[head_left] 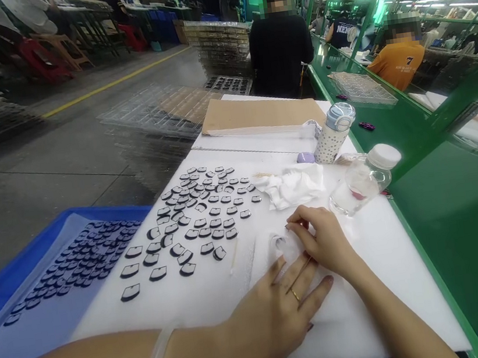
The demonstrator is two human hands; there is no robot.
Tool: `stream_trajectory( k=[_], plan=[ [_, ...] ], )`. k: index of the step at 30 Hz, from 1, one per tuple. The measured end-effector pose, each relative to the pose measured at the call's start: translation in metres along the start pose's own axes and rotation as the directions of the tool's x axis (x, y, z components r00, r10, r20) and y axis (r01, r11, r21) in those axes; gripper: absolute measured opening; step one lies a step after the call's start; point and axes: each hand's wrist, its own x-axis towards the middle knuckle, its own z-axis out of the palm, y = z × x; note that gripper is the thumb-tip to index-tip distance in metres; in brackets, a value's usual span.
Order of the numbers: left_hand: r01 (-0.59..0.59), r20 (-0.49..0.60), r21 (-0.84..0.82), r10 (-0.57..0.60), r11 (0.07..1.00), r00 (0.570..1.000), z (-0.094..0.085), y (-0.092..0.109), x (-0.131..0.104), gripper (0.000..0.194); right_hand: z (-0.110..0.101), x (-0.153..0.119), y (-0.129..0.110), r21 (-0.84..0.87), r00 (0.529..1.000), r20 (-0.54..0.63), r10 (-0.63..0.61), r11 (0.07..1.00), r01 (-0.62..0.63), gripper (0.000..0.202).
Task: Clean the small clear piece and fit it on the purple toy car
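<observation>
My left hand [282, 305] lies over the white board [219, 299], fingers stretched out and spread, a ring on one of them. Beside its fingertips is a small clear, round-centred plastic piece [280, 245]; its exact kind is hard to tell. My right hand [319, 236] is just beyond, thumb and index finger pinched together at the edge of that clear piece. Whatever is in the pinch is too small to make out. To the left, many small dark-edged curved pieces [201, 223] with pale faces are spread over the board. A thin stick [234, 256] lies near them.
Crumpled white tissue [295, 186], a clear bottle [365, 180] and a dotted flask [334, 134] stand behind my hands. A blue tray [69, 225] with more dark pieces is at left. Cardboard [260, 111] lies at the far end; a green conveyor [458, 209] runs along the right. Co-workers sit ahead.
</observation>
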Motion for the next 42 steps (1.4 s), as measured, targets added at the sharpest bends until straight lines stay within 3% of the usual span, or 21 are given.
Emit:
stream_trajectory(
  k=[6, 12, 20, 23, 26, 28, 33, 36, 42],
  plan=[
    [0.008, -0.035, 0.018, -0.007, 1.000, 0.999, -0.001, -0.001, 0.001, 0.047, -0.005, -0.006, 0.001, 0.079, 0.991, -0.134, -0.027, 0.996, 0.038, 0.009],
    [-0.010, -0.017, 0.023, 0.010, 1.000, 1.000, -0.003, -0.001, 0.000, 0.049, -0.014, -0.015, -0.001, 0.009, 0.963, -0.249, -0.100, 0.994, 0.106, 0.012],
    [0.008, -0.011, 0.049, -0.008, 0.999, 1.000, -0.004, -0.002, 0.001, 0.059, -0.017, -0.026, -0.006, -0.050, 0.956, -0.194, -0.221, 0.975, 0.215, 0.011],
    [0.000, -0.113, 0.096, 0.011, 0.995, 0.994, 0.003, -0.002, 0.001, 0.056, -0.016, -0.029, -0.007, -0.076, 0.951, -0.163, -0.262, 0.965, 0.253, 0.011],
    [0.034, -0.276, 0.139, 0.006, 0.990, 0.961, 0.015, -0.001, 0.000, 0.050, -0.014, -0.033, -0.007, -0.090, 0.949, -0.121, -0.292, 0.955, 0.283, 0.012],
    [0.045, -0.323, 0.163, 0.010, 0.986, 0.946, 0.020, -0.002, 0.000, 0.044, -0.013, -0.035, -0.007, -0.094, 0.948, -0.100, -0.302, 0.951, 0.293, 0.012],
    [0.019, -0.271, 0.214, 0.041, 0.977, 0.962, 0.014, -0.006, 0.003, 0.041, -0.012, -0.038, -0.008, -0.115, 0.947, -0.066, -0.314, 0.945, 0.305, 0.013],
    [0.030, -0.296, 0.217, 0.036, 0.976, 0.955, 0.010, -0.007, 0.004, 0.036, -0.013, -0.037, -0.009, -0.127, 0.947, -0.046, -0.317, 0.943, 0.309, 0.014],
    [0.031, -0.318, 0.180, 0.029, 0.983, 0.948, 0.021, -0.003, 0.001, 0.036, -0.012, -0.036, -0.012, -0.130, 0.957, -0.011, -0.291, 0.949, 0.287, 0.016]
  ],
)
